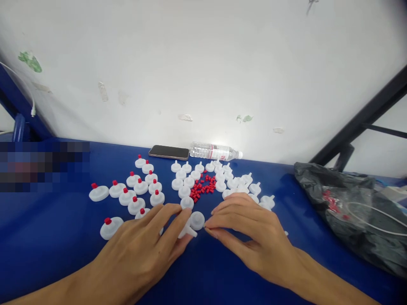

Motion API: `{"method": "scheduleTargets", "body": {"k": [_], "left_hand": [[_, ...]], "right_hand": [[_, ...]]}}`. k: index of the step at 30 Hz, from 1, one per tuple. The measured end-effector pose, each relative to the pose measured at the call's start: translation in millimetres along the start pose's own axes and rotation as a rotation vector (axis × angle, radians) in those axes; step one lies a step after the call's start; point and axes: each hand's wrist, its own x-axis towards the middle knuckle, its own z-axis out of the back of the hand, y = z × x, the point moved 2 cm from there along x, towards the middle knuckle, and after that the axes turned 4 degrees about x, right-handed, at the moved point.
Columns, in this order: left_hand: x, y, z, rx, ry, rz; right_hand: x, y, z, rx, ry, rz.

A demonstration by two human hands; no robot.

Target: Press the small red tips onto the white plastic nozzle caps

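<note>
Between its thumb and fingers, my left hand (149,241) grips a white plastic nozzle cap (188,231), its spout pointing right. My right hand (248,228) is pinched, thumb against forefinger, just right of a round white cap (197,220); whatever those fingertips hold, if anything, is too small to make out. White caps with red tips (127,196) lie in a group on the left, partly covered by my left hand. Loose red tips (203,186) are scattered in the middle, beyond both hands. More white nozzle caps without red tips (235,182) lie around them.
A phone (169,152) and a clear plastic bottle (216,151) lie along the back of the blue table (190,279), by the white wall (203,76). At right sits a black plastic bag (359,224) with red pieces and a white cable on it.
</note>
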Motion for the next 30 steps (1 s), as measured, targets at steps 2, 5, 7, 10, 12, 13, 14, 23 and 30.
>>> {"method": "scheduleTargets", "body": {"k": [2, 5, 7, 10, 12, 13, 14, 23, 30], "left_hand": [[1, 0, 1.0, 0.006, -0.054, 0.000], [2, 0, 0.7, -0.007, -0.092, 0.004], [1, -1, -0.5, -0.030, -0.091, 0.002], [1, -2, -2.2, -0.062, -0.091, -0.008], [2, -2, -1.8, -0.075, -0.093, -0.008], [3, -2, -0.8, -0.077, -0.096, -0.005], [4, -2, 0.8, -0.076, -0.103, -0.005], [4, -3, 10.4, -0.133, -0.090, -0.106], [-14, -14, 9.8, -0.265, -0.149, -0.046]], "right_hand": [[1, 4, -2, 0.056, -0.002, 0.001], [1, 8, -6, 0.107, -0.009, -0.006], [0, 10, -8, 0.122, -0.012, -0.014], [-2, 10, -9, 0.109, -0.031, -0.029], [-2, 8, -9, 0.094, -0.034, -0.039], [-3, 8, -9, 0.095, -0.029, -0.041], [-3, 7, -10, 0.105, -0.022, -0.039], [-1, 10, -12, 0.446, 0.135, -0.561], [-7, 22, -10, 0.678, 0.330, -0.609]]}}
